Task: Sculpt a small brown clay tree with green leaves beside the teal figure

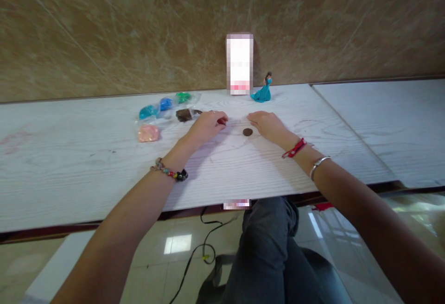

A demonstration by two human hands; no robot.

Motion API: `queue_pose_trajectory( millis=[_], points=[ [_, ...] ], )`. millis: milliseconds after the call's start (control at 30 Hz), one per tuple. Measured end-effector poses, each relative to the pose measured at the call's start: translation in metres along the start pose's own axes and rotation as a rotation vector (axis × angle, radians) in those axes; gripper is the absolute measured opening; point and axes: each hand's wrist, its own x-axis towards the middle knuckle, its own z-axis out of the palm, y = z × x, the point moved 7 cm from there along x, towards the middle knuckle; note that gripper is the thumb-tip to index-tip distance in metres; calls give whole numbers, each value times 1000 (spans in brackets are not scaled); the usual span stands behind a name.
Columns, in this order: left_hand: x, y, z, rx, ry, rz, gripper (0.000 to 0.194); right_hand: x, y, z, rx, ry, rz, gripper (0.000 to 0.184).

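Dark brown, round flat disc (247,132) on the white wood-grain tabletop (86,165), between the hands, just beside the right. Left hand (209,124): fingers curled in, partly closed, right by the clear-wrapped dark brown lump (184,115); can't tell if it grips anything. Right hand (266,122): low over tabletop, back up, fingers together, slightly bent; underside hidden, can't tell if it holds something. Clear-wrapped pink lump (149,133) off to the left. Teal-dressed figurine (263,90) upright, beyond right hand.
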Motion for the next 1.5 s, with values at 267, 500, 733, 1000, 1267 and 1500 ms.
queue_pose_trajectory(
  millis=[267,500,733,1000,1267,1500],
  points=[
    [-1,-1,3,140,-17,-3,22,-13,-11,2,-186,-62,-60,45],
    [0,-8,8,175,-18,18,32,-18,1,3,-86,-150,-98,45],
    [0,-4,10,158,-41,78,31,-10,4,-3,-159,-75,-7,43],
    [0,-7,12,150,-34,119,31,-11,4,-1,-51,-110,-66,41],
    [0,-6,10,114,-52,89,28,6,9,-8,30,37,34,26],
    [1,-7,10,109,-46,97,27,13,2,-5,-19,99,-19,30]
  ],
)
